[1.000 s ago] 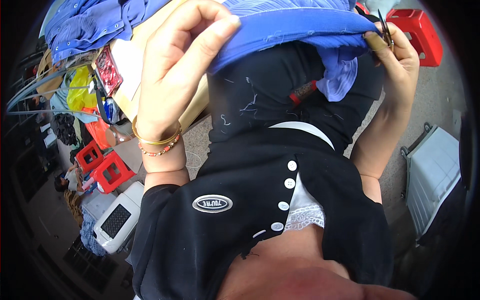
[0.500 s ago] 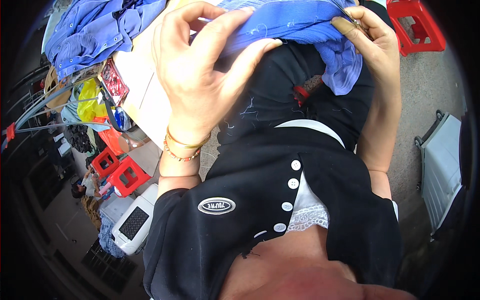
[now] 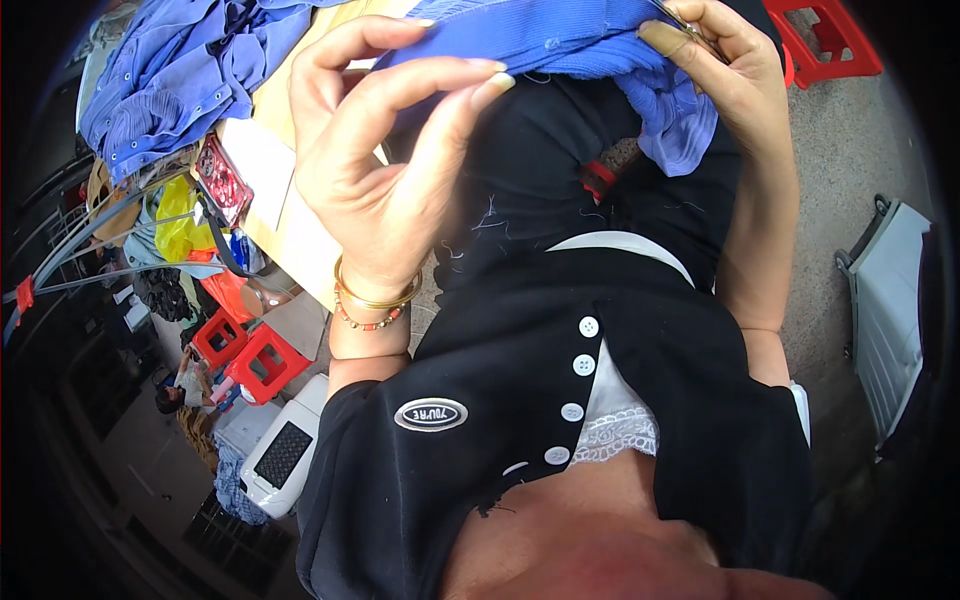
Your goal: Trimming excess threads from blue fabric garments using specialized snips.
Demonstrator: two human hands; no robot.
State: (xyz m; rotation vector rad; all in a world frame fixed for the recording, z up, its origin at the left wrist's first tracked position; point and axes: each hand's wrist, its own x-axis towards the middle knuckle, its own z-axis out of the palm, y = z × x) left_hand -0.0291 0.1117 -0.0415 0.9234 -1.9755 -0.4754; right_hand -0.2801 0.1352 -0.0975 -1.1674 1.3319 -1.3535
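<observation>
A blue ribbed garment (image 3: 540, 40) with a smooth band along its edge spans my hands over my lap. Bits of loose thread cling to the band. My left hand (image 3: 380, 150), wearing bracelets, has thumb and forefinger pressed together at the band's lower edge; whatever lies between the tips is too small to make out. At the garment's right end my right hand (image 3: 725, 75) grips the fabric along with a slim dark metal tool (image 3: 690, 28), whose kind is unclear. A tan covering wraps the right thumb. One corner of the garment hangs below that hand.
More blue snap-button garments (image 3: 190, 80) are heaped on the pale table (image 3: 310, 235) at left, near a red patterned pouch (image 3: 222, 180). Red stools (image 3: 265, 362) stand left and at upper right. A grey wheeled cart (image 3: 885, 310) is on the right. Another person (image 3: 185, 385) sits far left.
My left thumb and forefinger have closed together, and that hand has shifted slightly left. A loose thread on the band near it no longer shows. The right hand moved slightly left and up.
</observation>
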